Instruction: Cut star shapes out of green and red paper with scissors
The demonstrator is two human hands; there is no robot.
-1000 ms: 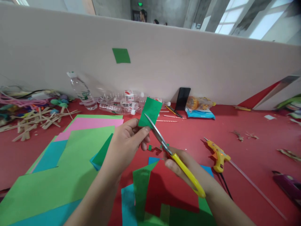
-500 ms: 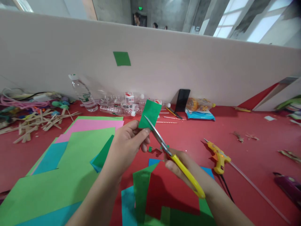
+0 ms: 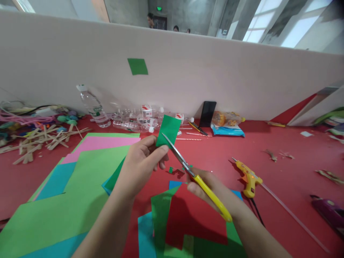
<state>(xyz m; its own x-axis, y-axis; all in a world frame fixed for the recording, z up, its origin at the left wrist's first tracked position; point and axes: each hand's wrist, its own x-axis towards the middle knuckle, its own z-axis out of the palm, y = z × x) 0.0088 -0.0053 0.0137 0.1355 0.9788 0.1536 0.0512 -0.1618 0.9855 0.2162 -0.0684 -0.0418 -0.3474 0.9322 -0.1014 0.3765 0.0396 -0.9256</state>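
Pinched between thumb and fingers of my left hand (image 3: pixel 146 157) is a small green paper piece (image 3: pixel 170 128), held up above the table. My right hand (image 3: pixel 204 184) grips yellow-handled scissors (image 3: pixel 211 195), whose blades point up and left. The blades lie against the lower part of the green paper; whether they are cutting into it I cannot tell. Tiny green scraps (image 3: pixel 171 170) lie on the table below. Under my right hand rest a red paper sheet (image 3: pixel 199 215) and other green and blue sheets.
Large coloured sheets (image 3: pixel 96 172) cover the left side. Wooden sticks (image 3: pixel 53 138) and a water bottle (image 3: pixel 94 105) stand behind them, with plastic bottles lying against the white partition (image 3: pixel 188 71). A yellow glue gun (image 3: pixel 248 177) with a long glue stick is at right, near a phone (image 3: pixel 208 114).
The view has shifted slightly. The green paper is turned a little more upright, and both hands are in nearly the same place, still holding the paper and the scissors.
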